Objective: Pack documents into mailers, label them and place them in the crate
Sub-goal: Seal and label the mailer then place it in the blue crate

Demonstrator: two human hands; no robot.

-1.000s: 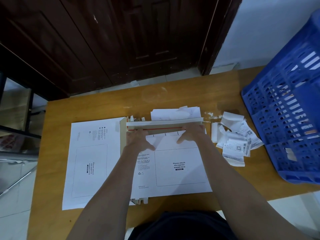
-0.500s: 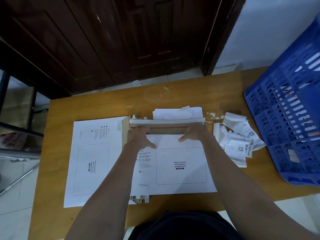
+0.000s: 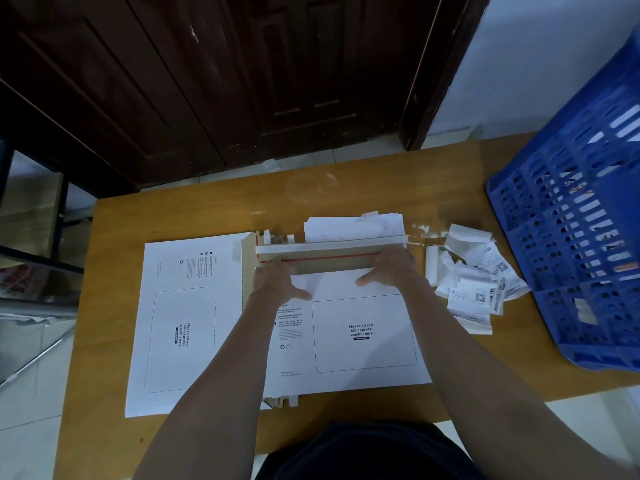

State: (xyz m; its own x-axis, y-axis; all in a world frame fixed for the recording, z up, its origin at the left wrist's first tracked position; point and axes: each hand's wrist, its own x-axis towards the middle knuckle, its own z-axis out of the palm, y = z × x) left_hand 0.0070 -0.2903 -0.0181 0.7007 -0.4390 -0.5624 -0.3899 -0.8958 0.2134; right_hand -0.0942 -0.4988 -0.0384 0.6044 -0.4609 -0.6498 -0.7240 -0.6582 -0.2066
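Note:
A white cardboard mailer (image 3: 363,334) lies flat in the middle of the wooden table (image 3: 207,209), its printed waybill box facing up. Its flap (image 3: 332,259), brown inside with a red adhesive strip, stands half raised along the far edge. My left hand (image 3: 277,282) and my right hand (image 3: 389,268) both hold that flap at its fold, thumbs resting on the mailer's face. More white mailers (image 3: 183,323) lie stacked to the left. Documents (image 3: 353,226) sit behind the flap. The blue crate (image 3: 571,237) stands tilted at the right.
A heap of printed labels and peeled backing strips (image 3: 474,282) lies between the mailer and the crate. Paper scraps (image 3: 426,232) dot the table near it. A dark wooden door (image 3: 242,81) stands beyond the far edge. A metal shelf (image 3: 31,258) is to the left.
The flap has been folded further toward me under both hands; the brown inside with its red strip shows more. My hands stayed at the fold.

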